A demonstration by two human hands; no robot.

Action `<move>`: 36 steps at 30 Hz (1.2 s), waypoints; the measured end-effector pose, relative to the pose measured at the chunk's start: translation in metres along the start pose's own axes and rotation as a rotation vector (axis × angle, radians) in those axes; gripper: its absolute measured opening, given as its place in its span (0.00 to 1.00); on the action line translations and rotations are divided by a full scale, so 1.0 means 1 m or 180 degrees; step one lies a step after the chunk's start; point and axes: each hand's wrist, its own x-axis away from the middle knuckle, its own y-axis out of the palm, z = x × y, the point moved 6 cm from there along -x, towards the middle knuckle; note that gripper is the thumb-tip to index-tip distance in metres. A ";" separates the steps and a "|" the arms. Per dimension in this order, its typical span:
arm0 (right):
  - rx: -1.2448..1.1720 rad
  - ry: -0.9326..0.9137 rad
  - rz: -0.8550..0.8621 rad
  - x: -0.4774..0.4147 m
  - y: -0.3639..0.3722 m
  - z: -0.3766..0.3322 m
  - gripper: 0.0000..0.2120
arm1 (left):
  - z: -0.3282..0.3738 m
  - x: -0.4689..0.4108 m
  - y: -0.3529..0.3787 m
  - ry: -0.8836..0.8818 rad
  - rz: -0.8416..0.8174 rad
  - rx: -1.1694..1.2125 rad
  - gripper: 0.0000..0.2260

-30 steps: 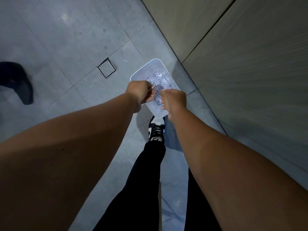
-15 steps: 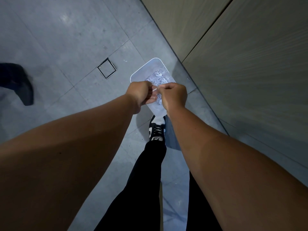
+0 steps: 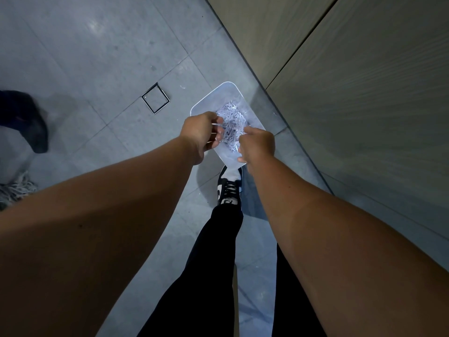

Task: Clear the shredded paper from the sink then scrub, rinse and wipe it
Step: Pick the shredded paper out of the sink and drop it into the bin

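Above the bin (image 3: 211,100), the left hand (image 3: 201,133) curls round strips of shredded paper (image 3: 232,117); the right hand's (image 3: 257,145) grip I cannot tell. Strips shaken loose could flutter past the bin's rim onto the floor (image 3: 97,57).

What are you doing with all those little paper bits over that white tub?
A person stands over a white bin on the tiled floor, both hands held above it. A pile of shredded paper lies inside the bin. The left hand is curled, with a few pale strips showing among its fingers. The right hand hovers close beside it, fingers curled; whether it pinches anything is unclear. No sink is in view.
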 end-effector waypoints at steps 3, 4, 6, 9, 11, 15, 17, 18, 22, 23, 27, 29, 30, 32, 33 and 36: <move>0.0124 -0.0124 0.0287 -0.002 -0.002 0.004 0.09 | 0.000 0.001 0.001 -0.0022 -0.0032 0.0046 0.11; 0.0188 -0.0158 0.0327 -0.005 -0.002 0.006 0.09 | 0.000 0.001 0.002 -0.0024 -0.0042 0.0064 0.11; 0.0213 -0.0179 0.0309 -0.007 -0.002 0.007 0.10 | 0.001 0.001 0.004 -0.0024 -0.0065 0.0067 0.11; 0.0174 -0.0238 0.0297 -0.005 -0.005 0.004 0.13 | 0.002 0.001 0.007 -0.0034 -0.0094 0.0049 0.11; 0.0138 -0.0209 0.0277 -0.004 -0.006 0.003 0.11 | 0.003 0.000 0.010 -0.0026 -0.0109 0.0032 0.11; 0.0003 -0.0045 0.0134 -0.004 -0.006 0.006 0.16 | 0.007 0.001 0.013 0.0037 -0.0138 -0.0133 0.11; 0.0043 -0.0056 0.0181 -0.007 -0.007 0.007 0.13 | 0.009 0.002 0.015 0.0059 -0.0148 -0.0243 0.11; 0.0056 -0.0065 0.0225 -0.007 -0.008 0.007 0.09 | 0.011 0.002 0.015 0.0071 -0.0152 -0.0275 0.11; 0.0184 -0.0014 0.0275 -0.009 -0.010 0.007 0.11 | 0.014 -0.001 0.018 0.0155 -0.0136 -0.0282 0.11; 0.0139 0.0037 0.0212 -0.010 -0.009 0.009 0.12 | 0.014 -0.001 0.019 0.0172 -0.0131 -0.0264 0.10; -0.0074 0.0149 0.0120 -0.011 -0.005 0.011 0.10 | 0.014 -0.004 0.021 0.0232 -0.0139 -0.0235 0.11; -0.0001 0.0063 0.0176 -0.010 -0.005 0.010 0.19 | 0.015 -0.003 0.022 0.0233 -0.0156 -0.0249 0.11; 0.0003 0.0047 0.0187 -0.009 -0.006 0.010 0.22 | 0.015 -0.003 0.022 0.0234 -0.0161 -0.0268 0.11; 0.0050 0.0071 0.0192 -0.007 -0.008 0.008 0.26 | 0.015 -0.002 0.023 0.0233 -0.0156 -0.0305 0.11; 0.0054 0.0098 0.0186 -0.006 -0.008 0.008 0.26 | 0.015 -0.002 0.022 0.0236 -0.0153 -0.0314 0.11; 0.0022 0.0114 0.0199 -0.009 -0.007 0.011 0.16 | 0.015 -0.002 0.021 0.0242 -0.0149 -0.0324 0.11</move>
